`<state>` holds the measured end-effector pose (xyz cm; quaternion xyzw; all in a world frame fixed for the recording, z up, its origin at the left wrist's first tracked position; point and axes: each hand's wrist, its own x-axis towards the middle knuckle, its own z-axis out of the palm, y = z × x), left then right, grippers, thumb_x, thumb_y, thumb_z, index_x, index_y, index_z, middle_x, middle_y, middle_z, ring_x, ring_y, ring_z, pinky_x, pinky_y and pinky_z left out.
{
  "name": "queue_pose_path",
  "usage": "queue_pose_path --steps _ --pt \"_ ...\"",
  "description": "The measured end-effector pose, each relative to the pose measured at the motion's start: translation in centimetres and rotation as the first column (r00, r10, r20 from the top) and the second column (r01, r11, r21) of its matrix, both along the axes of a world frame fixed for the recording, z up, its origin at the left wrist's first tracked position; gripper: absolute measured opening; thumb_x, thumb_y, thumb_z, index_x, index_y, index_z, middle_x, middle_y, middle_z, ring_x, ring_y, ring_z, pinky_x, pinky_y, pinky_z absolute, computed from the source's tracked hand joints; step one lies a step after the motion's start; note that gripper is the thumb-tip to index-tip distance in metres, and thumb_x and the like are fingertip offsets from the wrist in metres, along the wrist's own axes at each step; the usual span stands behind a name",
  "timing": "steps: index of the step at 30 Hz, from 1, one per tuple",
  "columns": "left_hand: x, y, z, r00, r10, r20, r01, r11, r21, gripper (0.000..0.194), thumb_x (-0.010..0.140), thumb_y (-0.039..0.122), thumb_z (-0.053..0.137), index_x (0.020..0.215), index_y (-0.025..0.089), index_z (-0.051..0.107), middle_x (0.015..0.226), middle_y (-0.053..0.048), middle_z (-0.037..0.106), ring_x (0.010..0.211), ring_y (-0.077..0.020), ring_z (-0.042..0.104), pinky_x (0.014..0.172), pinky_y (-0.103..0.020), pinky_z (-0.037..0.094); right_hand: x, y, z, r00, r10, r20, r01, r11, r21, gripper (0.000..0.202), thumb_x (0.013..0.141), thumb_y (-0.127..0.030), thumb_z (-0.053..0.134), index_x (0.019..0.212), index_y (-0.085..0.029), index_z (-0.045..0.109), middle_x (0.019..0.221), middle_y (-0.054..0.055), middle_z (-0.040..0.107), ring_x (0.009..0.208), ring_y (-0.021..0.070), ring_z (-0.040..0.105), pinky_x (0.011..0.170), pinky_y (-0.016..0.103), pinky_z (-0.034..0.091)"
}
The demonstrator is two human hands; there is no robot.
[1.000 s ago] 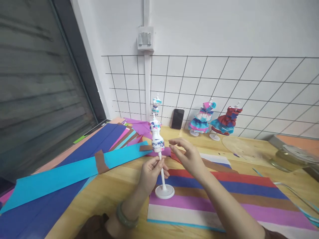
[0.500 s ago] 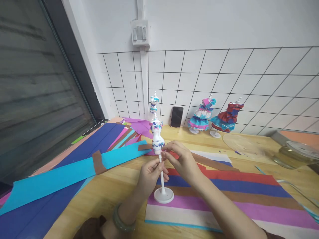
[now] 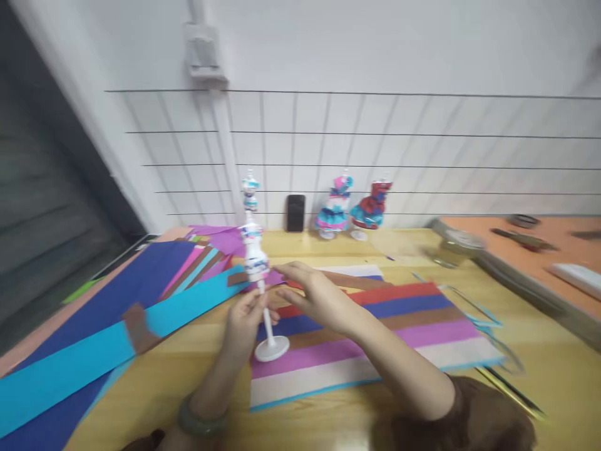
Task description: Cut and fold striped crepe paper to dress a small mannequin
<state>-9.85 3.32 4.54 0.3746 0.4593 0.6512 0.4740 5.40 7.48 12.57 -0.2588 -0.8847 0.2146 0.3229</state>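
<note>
My left hand (image 3: 246, 319) is closed round the thin pole of a small white dress form (image 3: 256, 254), just above its round base. Patches of blue, purple and pink cling to the form's body, which stands upright. Beside its lower edge is my right hand (image 3: 314, 294), fingers apart and stretched toward it; whether the fingertips touch it I cannot tell. Under the base and my right arm lies a stack of coloured strips (image 3: 413, 332) in red, blue, brown, purple and white. Behind the held form stands another bare-topped dress form (image 3: 250, 194) with similar patches.
Against the grid wall lean a black phone (image 3: 295, 213) and two small dressed forms, one pink and blue (image 3: 333, 210), one red and blue (image 3: 372, 207). Long blue strips (image 3: 188, 316) cover the left. A tape roll (image 3: 455, 247) sits beside an orange mat (image 3: 507, 257); pencils (image 3: 509, 391) lie right.
The view has swung to the right, bringing the orange mat into sight. My right hand's fingers have opened from a pinch at the form's lower edge; my left hand keeps the pole.
</note>
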Motion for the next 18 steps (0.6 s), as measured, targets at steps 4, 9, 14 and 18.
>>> queue_pose_path --steps 4,9,14,18 --pt "-0.1 0.6 0.9 0.994 0.034 0.101 -0.028 0.998 -0.055 0.033 0.064 0.030 0.069 0.092 0.016 0.059 0.060 0.003 0.059 0.050 -0.0096 0.056 0.047 -0.019 0.048 5.6 -1.4 1.8 0.963 -0.064 0.262 0.066 0.998 0.002 0.048 0.080 -0.024 0.054 0.127 -0.022 0.043 0.124 0.008 0.051 0.112 0.0200 0.048 0.092 0.033 0.040" --pt "0.2 0.1 2.0 0.986 0.001 0.165 0.018 0.993 -0.115 0.032 0.058 0.027 0.074 0.085 0.016 0.062 0.062 0.002 0.061 0.053 -0.0100 0.056 0.050 -0.020 0.051 17.3 -4.0 -0.2 0.747 -0.451 0.488 0.512 0.859 0.009 0.037 0.084 -0.024 0.045 0.120 -0.020 0.051 0.117 0.009 0.058 0.104 0.0233 0.056 0.084 0.035 0.045" --pt "0.8 0.1 2.0 0.975 0.010 0.221 0.026 0.987 -0.159 0.038 0.054 0.025 0.076 0.089 0.016 0.064 0.070 -0.001 0.066 0.059 -0.0131 0.060 0.054 -0.022 0.054 27.0 -7.8 -6.4 0.246 -0.701 0.670 0.810 0.528 0.255 0.032 0.084 -0.019 0.039 0.107 -0.011 0.058 0.094 0.019 0.066 0.081 0.0280 0.064 0.067 0.038 0.049" --pt "1.4 0.3 1.9 0.964 -0.045 0.263 0.095 0.979 -0.179 0.040 0.054 0.023 0.076 0.091 0.014 0.063 0.078 -0.004 0.068 0.062 -0.0132 0.062 0.057 -0.021 0.054 28.2 -10.3 -9.9 0.263 -0.730 0.630 0.745 0.569 0.349 0.032 0.080 -0.006 0.036 0.104 -0.010 0.057 0.093 0.016 0.067 0.085 0.0229 0.063 0.069 0.030 0.049"
